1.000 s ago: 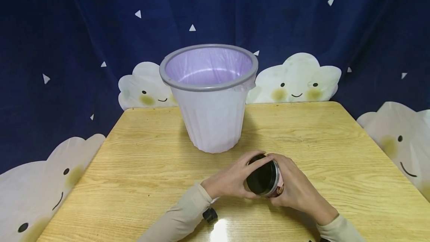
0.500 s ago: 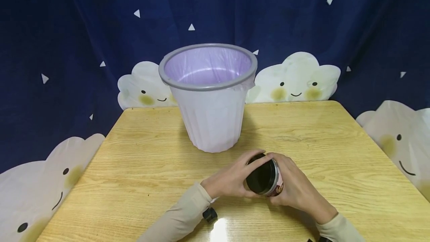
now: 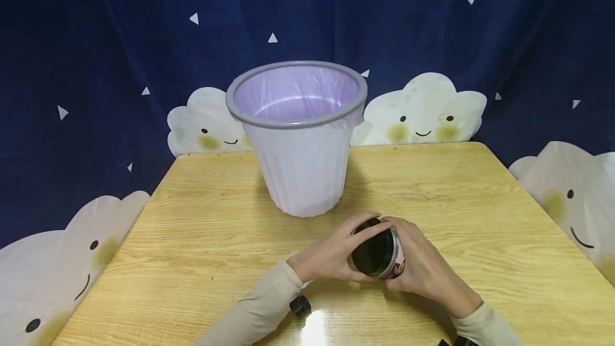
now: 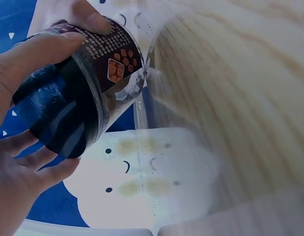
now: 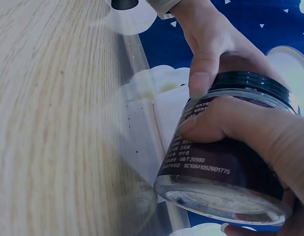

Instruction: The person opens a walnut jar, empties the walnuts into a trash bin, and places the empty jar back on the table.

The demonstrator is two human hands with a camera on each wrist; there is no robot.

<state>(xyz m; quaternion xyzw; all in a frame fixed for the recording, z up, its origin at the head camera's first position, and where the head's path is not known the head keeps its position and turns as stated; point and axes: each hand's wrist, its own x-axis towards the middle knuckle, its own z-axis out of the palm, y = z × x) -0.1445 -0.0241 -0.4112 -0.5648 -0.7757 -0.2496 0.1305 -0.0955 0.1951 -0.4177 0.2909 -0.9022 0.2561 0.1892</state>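
Both hands hold a round clear jar [image 5: 226, 152] with a dark printed label, above the near part of the table. Its black screw lid [image 3: 372, 252] faces up toward the head camera. My left hand [image 3: 329, 255] grips the lid, fingers and thumb curled round its rim. The right hand [image 3: 423, 266] holds the jar's body from the right, its thumb across the label in the right wrist view. The jar is tilted, and its bottom edge appears to meet the tabletop in the left wrist view. Biscuit pictures show on the label [image 4: 120, 66]; the jar's contents are hidden.
A white bin [image 3: 302, 170] with a grey rim and a purple liner stands on the wooden table [image 3: 216, 228] beyond the hands. Behind the table hangs a dark blue curtain [image 3: 307, 9] with clouds and triangles. A small black device [image 3: 300, 306] sits at the left wrist.
Hands and jar keep almost the same place and grip. The head view has shifted very slightly; no clear turning of the lid shows.
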